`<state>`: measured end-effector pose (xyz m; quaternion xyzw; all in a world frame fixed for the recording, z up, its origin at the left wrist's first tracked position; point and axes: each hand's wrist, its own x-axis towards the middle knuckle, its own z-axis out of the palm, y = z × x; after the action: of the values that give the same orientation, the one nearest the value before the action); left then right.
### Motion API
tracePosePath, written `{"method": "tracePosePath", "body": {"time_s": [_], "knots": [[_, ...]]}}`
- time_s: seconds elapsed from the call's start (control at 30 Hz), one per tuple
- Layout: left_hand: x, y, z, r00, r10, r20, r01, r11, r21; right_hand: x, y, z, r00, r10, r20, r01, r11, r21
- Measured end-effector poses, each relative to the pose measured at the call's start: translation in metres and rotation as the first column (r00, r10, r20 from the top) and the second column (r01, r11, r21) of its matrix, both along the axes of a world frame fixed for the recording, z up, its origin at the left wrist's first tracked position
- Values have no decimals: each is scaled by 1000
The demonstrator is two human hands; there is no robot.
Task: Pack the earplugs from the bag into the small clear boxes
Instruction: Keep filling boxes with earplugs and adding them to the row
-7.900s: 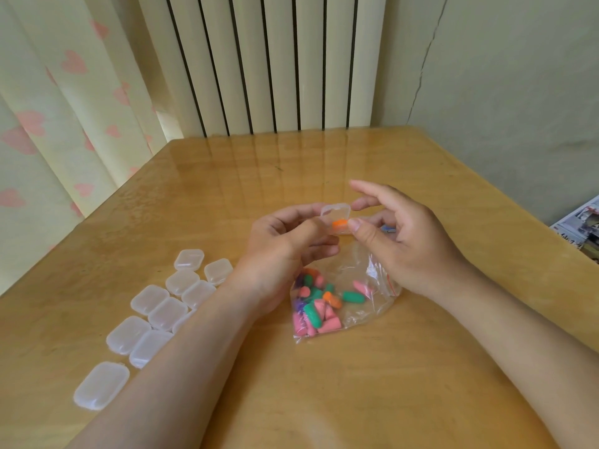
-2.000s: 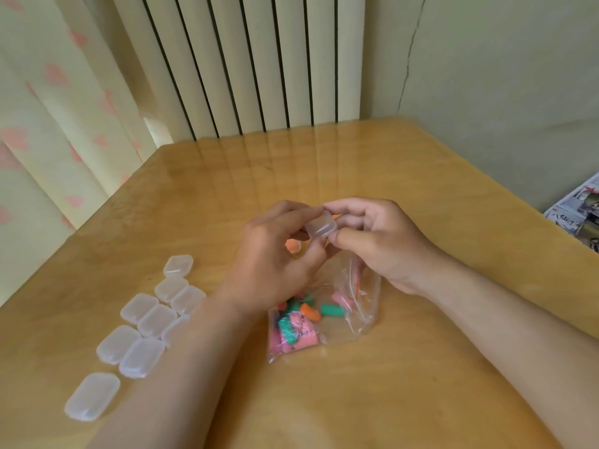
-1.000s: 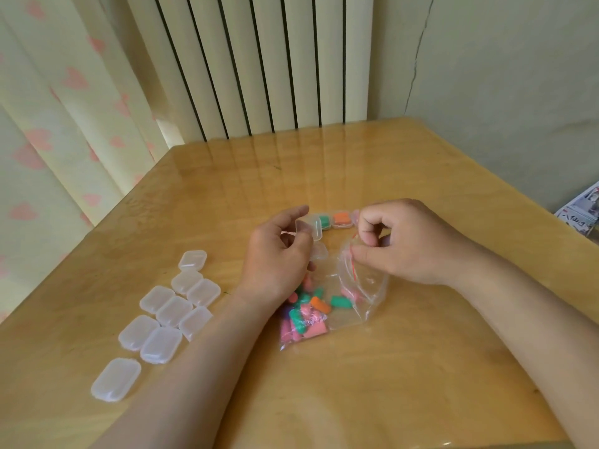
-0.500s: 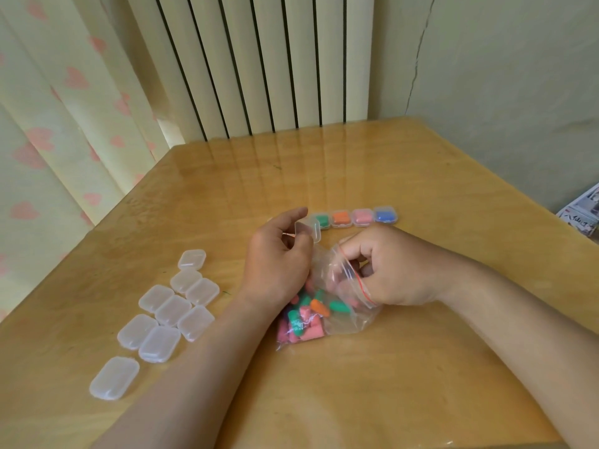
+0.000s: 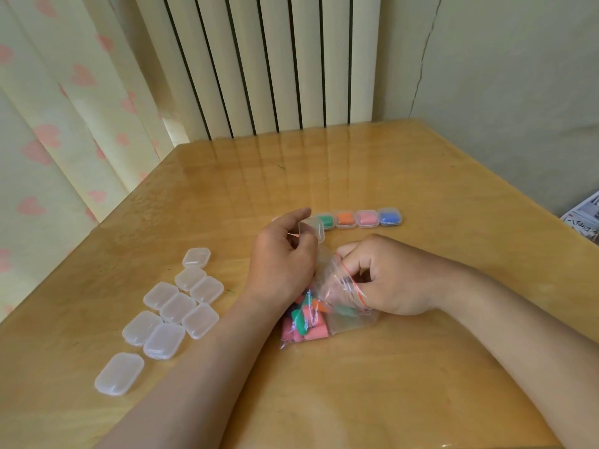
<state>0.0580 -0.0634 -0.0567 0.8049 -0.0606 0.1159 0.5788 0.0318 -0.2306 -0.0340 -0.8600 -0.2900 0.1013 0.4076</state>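
A clear zip bag (image 5: 337, 319) of pink, green and orange earplugs (image 5: 303, 322) lies on the wooden table (image 5: 356, 384). My left hand (image 5: 282, 267) holds a small clear box (image 5: 311, 229) with its lid open, just above the bag's mouth. My right hand (image 5: 385, 277) has its fingers inside the bag's red-striped opening; what they pinch is hidden by the plastic. Behind my hands stands a row of filled boxes (image 5: 356, 218) showing green, orange, pink and blue.
Several empty clear boxes (image 5: 171, 306) lie closed in a cluster at the left of the table, one apart (image 5: 119, 373) near the front. A radiator and heart-print curtain stand behind the table. Printed paper (image 5: 586, 218) lies off the right edge.
The orange-filled box now sits in the row behind. My left hand holds a fresh open box, and my right hand has dropped from the bag's rim into its opening.
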Motion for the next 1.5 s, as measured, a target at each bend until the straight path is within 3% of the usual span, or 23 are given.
{"method": "tracePosePath", "body": {"time_s": [0.4, 0.77, 0.97, 1.13, 1.23, 1.5], "knots": [[3, 0, -2, 999, 9, 40, -10, 1000, 26, -1, 8, -3, 992, -2, 123, 15, 994, -105], [1, 0, -1, 999, 0, 36, 1, 1000, -19, 1, 4, -1, 996, -85, 40, 88, 993, -74], [0, -1, 5, 999, 12, 49, -6, 994, -105, 2, 0, 2, 987, -149, 57, 148, 989, 23], [-10, -2, 16, 994, -16, 109, 46, 960, -275, 7, -4, -2, 978, -185, 96, 180, 982, 61], [-12, -5, 15, 995, -53, 87, 72, 969, -236, 10, -5, -5, 959, -217, 184, 212, 976, 49], [-12, -4, 12, 993, -103, 55, 114, 960, -255, 13, -9, 3, 911, -391, 134, 343, 896, 283]]}}
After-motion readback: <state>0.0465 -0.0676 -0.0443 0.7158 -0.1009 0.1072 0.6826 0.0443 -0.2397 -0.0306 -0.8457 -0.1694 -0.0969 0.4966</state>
